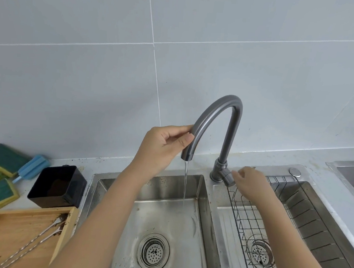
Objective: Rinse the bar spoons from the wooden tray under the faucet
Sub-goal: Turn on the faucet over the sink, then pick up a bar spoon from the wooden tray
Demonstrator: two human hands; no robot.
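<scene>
Pinching curved steel faucet [214, 120] — left hand [161, 147]; right hand [248, 180] grip loose, touching handle [228, 178].

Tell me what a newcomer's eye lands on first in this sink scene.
First the curved faucet at centre, a thin stream of water running into the left sink basin, with the left hand holding the spout and the right hand at the faucet handle. Next, at lower left, the wooden tray with two bar spoons lying in it, their bowls dirty with dark grounds.
</scene>
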